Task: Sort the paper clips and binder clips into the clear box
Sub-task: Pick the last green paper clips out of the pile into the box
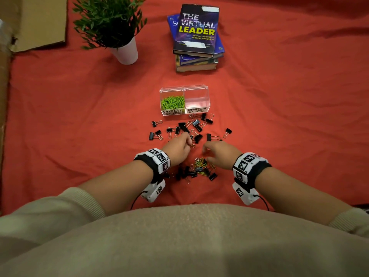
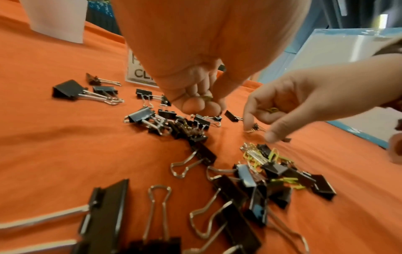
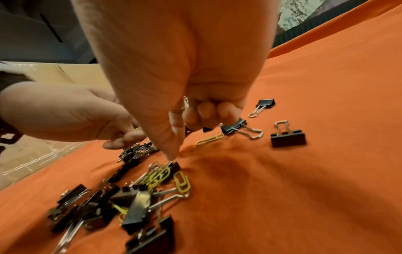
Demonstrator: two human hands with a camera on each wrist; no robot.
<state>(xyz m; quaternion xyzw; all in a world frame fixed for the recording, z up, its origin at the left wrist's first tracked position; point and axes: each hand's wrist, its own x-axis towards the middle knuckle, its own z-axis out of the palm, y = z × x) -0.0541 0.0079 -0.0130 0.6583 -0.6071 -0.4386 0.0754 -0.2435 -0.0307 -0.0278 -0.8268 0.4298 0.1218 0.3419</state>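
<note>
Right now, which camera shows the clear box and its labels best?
The head view: the whole box shows, both labels readable. The left wrist view catches only part of one label behind the left hand. The right wrist view doesn't show it.

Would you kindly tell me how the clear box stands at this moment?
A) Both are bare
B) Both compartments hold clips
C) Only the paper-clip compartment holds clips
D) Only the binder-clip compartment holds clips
C: in the clear box, green paper clips fill the left compartment, while the one labelled for binder clips shows nothing inside.
</note>
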